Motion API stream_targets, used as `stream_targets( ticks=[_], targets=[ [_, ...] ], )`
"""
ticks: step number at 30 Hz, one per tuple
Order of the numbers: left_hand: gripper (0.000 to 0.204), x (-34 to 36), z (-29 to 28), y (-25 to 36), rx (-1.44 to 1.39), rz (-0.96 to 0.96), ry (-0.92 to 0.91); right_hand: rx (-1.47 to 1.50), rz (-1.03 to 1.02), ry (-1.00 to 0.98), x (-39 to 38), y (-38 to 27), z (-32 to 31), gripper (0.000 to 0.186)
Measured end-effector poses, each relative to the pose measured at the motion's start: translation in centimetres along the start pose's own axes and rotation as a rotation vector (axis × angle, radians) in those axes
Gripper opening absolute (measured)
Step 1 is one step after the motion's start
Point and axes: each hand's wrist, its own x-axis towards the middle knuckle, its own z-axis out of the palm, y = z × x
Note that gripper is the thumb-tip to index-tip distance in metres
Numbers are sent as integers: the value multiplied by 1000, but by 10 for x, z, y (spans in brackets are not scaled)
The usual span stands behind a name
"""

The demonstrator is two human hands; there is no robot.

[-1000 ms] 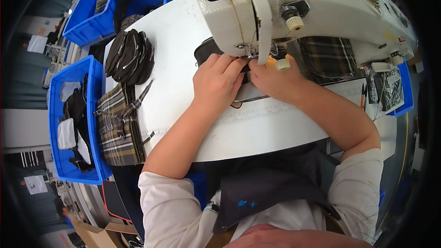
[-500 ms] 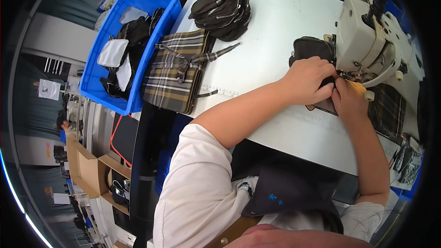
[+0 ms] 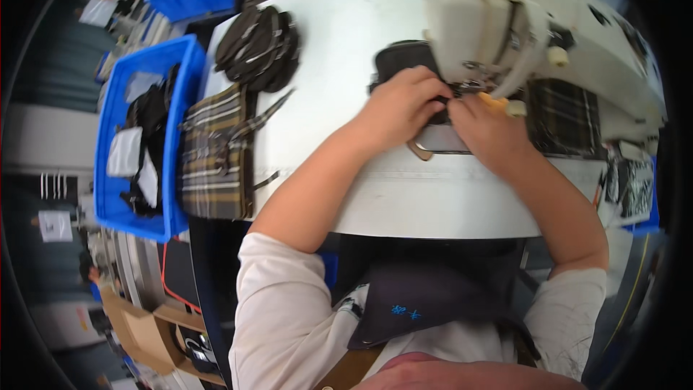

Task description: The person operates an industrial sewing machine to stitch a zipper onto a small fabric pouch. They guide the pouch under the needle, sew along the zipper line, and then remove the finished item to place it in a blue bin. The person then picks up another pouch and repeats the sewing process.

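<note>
My left hand (image 3: pixel 404 101) has its fingers curled on a black pouch piece (image 3: pixel 401 58) lying beside the needle area of a white sewing machine (image 3: pixel 476 18). My right hand (image 3: pixel 485 130) is just right of it, fingers bent together on the same piece close to the presser foot. The fingertips are partly hidden and slightly blurred. A tan-edged part of the work (image 3: pixel 422 152) shows below my hands. Right of the machine's needle lies a dark plaid piece (image 3: pixel 567 115).
On the white table (image 3: pixel 332 22) at left are stacked dark pouches (image 3: pixel 253 50) and folded plaid fabric (image 3: pixel 213 159). Blue bins (image 3: pixel 101 180) stand along the left side and back. Small packets (image 3: pixel 626 180) lie right, an open cardboard box (image 3: pixel 133 325) lower left, a distant person (image 3: pixel 92 273) behind it.
The whole view swung, putting the table and machine rightward half a second ago, and has partly swung back. Both hands remain at the needle area on the black piece.
</note>
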Motion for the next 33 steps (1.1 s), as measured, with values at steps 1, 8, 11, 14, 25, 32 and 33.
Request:
stream_targets(
  ticks=[1, 8, 11, 14, 25, 32, 33],
  targets=[
    [20, -2, 2, -2, 9, 35, 77, 15, -23, 20, 3, -1, -5, 16],
    [19, 2, -7, 0, -143, -180, -130, 201, -40, -131, -12, -9, -15, 20],
    [20, 2, -11, 2, -115, -209, -191, 230, -12, -198, -18, -14, -14, 22],
    [19, 0, -10, 10, 76, -110, -157, 265, -5, -245, -16, -15, -17, 22],
    [23, 3, -1, 9, 148, 80, -45, 219, -35, -278, -16, -16, -21, 19],
    [21, 1, 1, 17, 199, 41, -36, 218, -20, -331, -16, -14, -21, 40],
    [21, 1, 1, 17, 205, 45, -33, 210, -24, -319, -16, -14, -21, 40]
  ],
)
